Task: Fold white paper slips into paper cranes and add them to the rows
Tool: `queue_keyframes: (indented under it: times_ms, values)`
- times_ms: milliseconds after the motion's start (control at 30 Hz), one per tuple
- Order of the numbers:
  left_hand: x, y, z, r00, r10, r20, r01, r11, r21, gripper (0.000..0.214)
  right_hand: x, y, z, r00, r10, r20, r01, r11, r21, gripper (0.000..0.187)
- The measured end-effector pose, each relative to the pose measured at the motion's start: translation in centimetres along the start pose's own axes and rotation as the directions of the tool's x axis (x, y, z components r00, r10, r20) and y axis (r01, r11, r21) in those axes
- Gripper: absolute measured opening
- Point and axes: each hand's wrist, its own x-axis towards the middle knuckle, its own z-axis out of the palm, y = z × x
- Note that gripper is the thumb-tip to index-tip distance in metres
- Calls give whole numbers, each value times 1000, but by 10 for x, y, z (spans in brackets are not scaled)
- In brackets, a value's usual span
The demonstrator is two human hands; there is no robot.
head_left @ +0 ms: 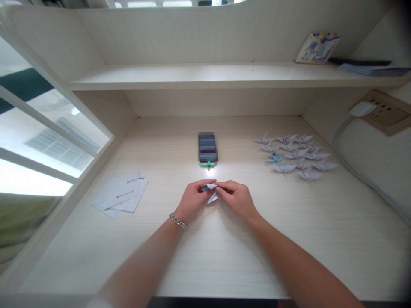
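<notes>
My left hand (192, 199) and my right hand (236, 197) meet at the middle of the pale wood desk (321, 244). Their fingertips pinch a small folded paper piece (210, 191), white with a bluish printed side, and part of it hangs below the fingers. A stack of loose paper sheets (120, 194) lies to the left of my hands. Further right sits a group of several folded origami cranes (295, 155), one of them bluer than the rest (275, 158). A metal chain bracelet (178, 221) circles my left wrist.
A blurred phone (208, 149) with a green stand lies just beyond my hands. A wooden shelf (224, 76) spans the back, holding a booklet (317, 48). A wall socket (380, 112) with a plugged-in cable sits at right, and a window (41, 124) runs along the left.
</notes>
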Motion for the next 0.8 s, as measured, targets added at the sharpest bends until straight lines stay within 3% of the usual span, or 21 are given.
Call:
queue_keyframes:
  times_ms: [533, 800]
  values:
    - [-4, 3, 2, 997, -12, 77, 9, 999, 40, 31, -1, 2, 0, 990, -143, 0, 141, 979, -150, 19]
    - [-4, -1, -1, 996, 20, 91, -43, 965, 258, 29, 0, 1, 2, 991, -130, -4, 130, 990, -47, 16]
